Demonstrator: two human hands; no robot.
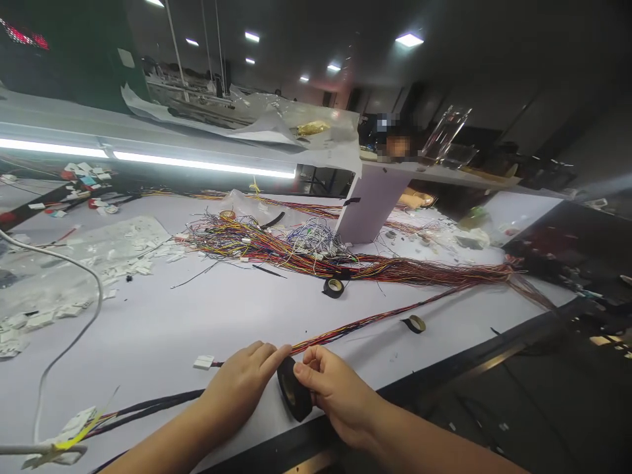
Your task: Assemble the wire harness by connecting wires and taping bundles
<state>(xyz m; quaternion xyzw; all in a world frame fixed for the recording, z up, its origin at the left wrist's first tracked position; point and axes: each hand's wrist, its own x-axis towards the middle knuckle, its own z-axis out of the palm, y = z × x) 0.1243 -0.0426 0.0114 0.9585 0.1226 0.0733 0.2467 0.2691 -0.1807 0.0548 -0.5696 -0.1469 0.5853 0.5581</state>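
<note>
A thin bundle of red, yellow and dark wires (pixel 345 331) runs from the right across the white table to my hands. My left hand (pixel 244 378) is closed around this bundle, its fingertips near the tape; a white connector (pixel 203 362) sticks out beyond it on the left. Between my hands a roll of black tape (pixel 291 395) stands on edge. My right hand (pixel 336 388) pinches the roll at its right side, close under the wires. Part of the bundle is hidden under my left hand.
A thick wire harness (pixel 276 250) lies across the table behind. Two more tape rolls, one black (pixel 334 288) and one nearly used up (pixel 417 323), sit nearby. White connectors (pixel 54 315) and a grey cable (pixel 96 283) are at left. A panel (pixel 370 204) stands under the shelf.
</note>
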